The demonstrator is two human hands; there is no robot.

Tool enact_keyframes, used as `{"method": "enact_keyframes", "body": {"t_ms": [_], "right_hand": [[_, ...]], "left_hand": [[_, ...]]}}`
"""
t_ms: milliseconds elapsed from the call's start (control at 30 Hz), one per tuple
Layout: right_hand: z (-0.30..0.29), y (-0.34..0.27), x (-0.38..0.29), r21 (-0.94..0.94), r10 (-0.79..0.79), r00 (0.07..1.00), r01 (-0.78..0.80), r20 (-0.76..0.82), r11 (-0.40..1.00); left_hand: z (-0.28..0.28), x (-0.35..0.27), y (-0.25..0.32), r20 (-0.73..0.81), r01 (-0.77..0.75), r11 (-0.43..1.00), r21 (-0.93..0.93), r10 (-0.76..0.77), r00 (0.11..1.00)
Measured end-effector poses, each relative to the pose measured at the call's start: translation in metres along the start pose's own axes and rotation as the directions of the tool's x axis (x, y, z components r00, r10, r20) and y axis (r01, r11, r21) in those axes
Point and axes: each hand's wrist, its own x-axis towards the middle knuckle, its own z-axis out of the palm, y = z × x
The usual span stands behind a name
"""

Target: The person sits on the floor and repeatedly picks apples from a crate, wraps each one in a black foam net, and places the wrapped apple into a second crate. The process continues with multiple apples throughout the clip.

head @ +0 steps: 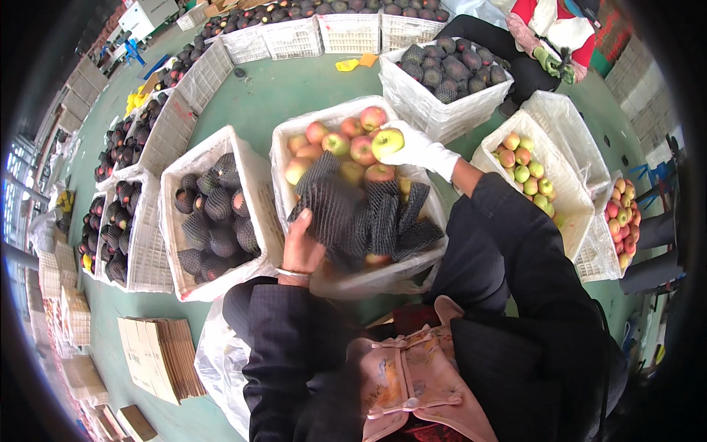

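My right hand, in a white glove, holds a yellow-green apple above the far right part of a lined white plastic crate of red and yellow apples. My bare left hand, with a bangle at the wrist, grips a black foam net sleeve at the crate's near left; the sleeve is partly blurred. More black foam nets lie on the apples. Left of this crate stands another crate with net-wrapped apples.
A full crate of wrapped apples stands ahead, beside a seated person. Unwrapped apples fill part of a crate at right. Rows of crates curve along the back and left. Flattened cardboard boxes lie lower left.
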Motion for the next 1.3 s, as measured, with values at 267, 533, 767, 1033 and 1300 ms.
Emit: {"method": "enact_keyframes", "body": {"t_ms": [267,533,767,1033,1300], "right_hand": [[0.061,-0.080,-0.031,0.537,-0.054,0.975,-0.072,0.215,0.841],[0.084,-0.105,-0.047,0.021,-0.294,0.951,0.294,0.095,0.956],[0.069,-0.088,-0.030,-0.154,-0.331,0.943,0.334,0.042,0.930],[0.091,-0.089,-0.082,0.208,-0.375,0.832,0.315,0.409,0.926],[0.072,-0.112,-0.087,0.722,0.279,0.911,-0.412,0.305,0.555]], "left_hand": [[0.027,-0.003,-0.010,0.100,-0.173,0.249,0.953,0.281,0.954],[0.024,-0.016,-0.001,0.297,-0.387,0.204,0.899,0.365,0.882],[0.034,-0.031,0.010,0.357,-0.448,0.642,0.622,0.277,0.892],[0.017,-0.047,0.006,0.448,0.118,0.941,0.317,-0.258,0.856],[0.030,-0.047,0.033,0.374,0.060,0.827,0.559,-0.316,0.872]]}}
